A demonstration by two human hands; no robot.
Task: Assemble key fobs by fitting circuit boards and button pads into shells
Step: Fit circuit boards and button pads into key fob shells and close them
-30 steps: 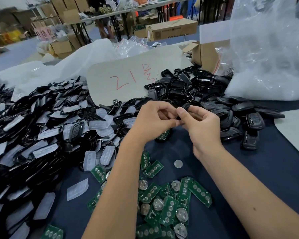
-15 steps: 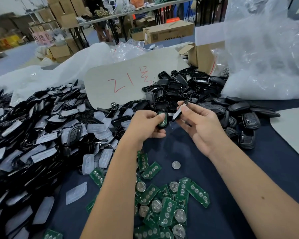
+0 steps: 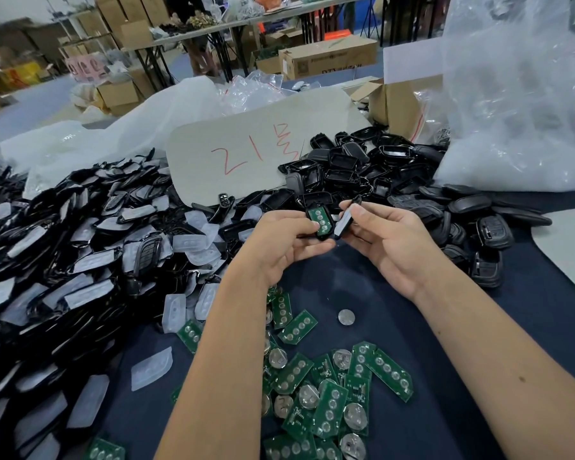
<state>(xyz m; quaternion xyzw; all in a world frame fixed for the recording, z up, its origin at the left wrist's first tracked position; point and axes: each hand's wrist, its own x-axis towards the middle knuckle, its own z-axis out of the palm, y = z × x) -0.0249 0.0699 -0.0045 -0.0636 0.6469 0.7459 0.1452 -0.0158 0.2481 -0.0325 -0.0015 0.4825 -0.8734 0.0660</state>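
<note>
My left hand [image 3: 281, 240] grips a black shell half [image 3: 320, 220] with a green circuit board seated in it, face up. Just to its right, my right hand [image 3: 389, 240] pinches a second black shell half with a translucent button pad [image 3: 345, 219] in it, tilted on edge and almost touching the first. Loose green circuit boards [image 3: 329, 390] with coin cells lie on the dark blue table [image 3: 478, 327] below my forearms. Shells with pads [image 3: 80, 247] are heaped at the left. Empty black shells [image 3: 356, 167] are piled behind my hands.
A single coin cell [image 3: 346, 317] lies between my forearms. A grey card with red writing [image 3: 246, 151] leans behind the piles. A big clear plastic bag [image 3: 518, 104] fills the right rear, with a cardboard box [image 3: 405, 104] beside it. Finished-looking fobs [image 3: 492, 234] lie right.
My hands came apart from a joined grip, showing the board-filled shell in the left and the padded shell in the right; both have since lifted slightly and drawn close again.
</note>
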